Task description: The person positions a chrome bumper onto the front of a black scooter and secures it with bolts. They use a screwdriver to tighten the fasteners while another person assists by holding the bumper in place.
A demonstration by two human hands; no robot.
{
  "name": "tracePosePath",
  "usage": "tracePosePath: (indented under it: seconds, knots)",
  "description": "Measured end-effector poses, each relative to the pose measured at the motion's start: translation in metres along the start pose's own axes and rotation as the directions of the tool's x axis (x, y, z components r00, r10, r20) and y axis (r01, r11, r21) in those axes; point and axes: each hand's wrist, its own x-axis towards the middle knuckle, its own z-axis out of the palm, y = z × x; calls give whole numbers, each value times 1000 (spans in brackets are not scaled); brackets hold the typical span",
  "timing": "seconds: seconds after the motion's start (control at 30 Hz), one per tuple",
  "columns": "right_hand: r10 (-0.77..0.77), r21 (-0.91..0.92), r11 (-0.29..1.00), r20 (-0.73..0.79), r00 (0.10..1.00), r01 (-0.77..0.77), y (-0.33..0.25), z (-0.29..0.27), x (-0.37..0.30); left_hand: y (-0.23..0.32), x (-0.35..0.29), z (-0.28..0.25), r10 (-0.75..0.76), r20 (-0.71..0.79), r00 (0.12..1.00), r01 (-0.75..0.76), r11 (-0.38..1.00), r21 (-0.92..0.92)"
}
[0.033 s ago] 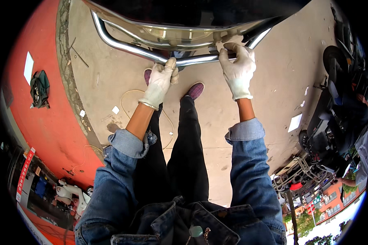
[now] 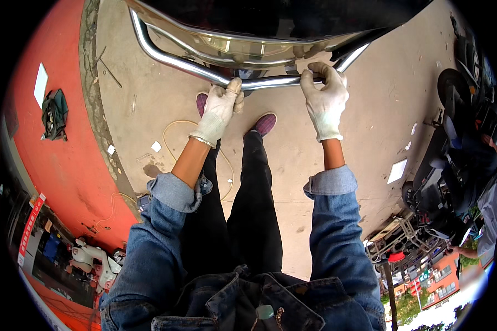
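Observation:
A shiny bent chrome bar (image 2: 174,64) runs across the front of a glossy black vehicle body (image 2: 292,19) with a mirror-like metal panel (image 2: 259,51) under its edge. My left hand (image 2: 219,109), in a white work glove, is closed round the bar near its left bend, thumb on top. Toward the bar's right side, my gloved right hand (image 2: 326,99) holds it with thumb and curled fingers. The fingertips on the far side are partly hidden. Both gloves look grimy at the fingers.
My plaid shoes (image 2: 265,123) stand on concrete below the bar, beside a pale hose (image 2: 168,128). To the left, a dark bag (image 2: 54,115) lies on red flooring and a thin rod (image 2: 110,73) on concrete. Motorbikes (image 2: 453,91) and a person's sleeve (image 2: 490,204) are at right.
The view has shifted slightly. My right hand sits a touch nearer to me on the bar, while the left keeps its hold.

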Motion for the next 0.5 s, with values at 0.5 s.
tracePosePath:
  seconds: [0.5]
  knots:
    - [115,626,206,748,654,-752,-33,2,-68,-33,3,-11,302,-257,918,-236,937,257]
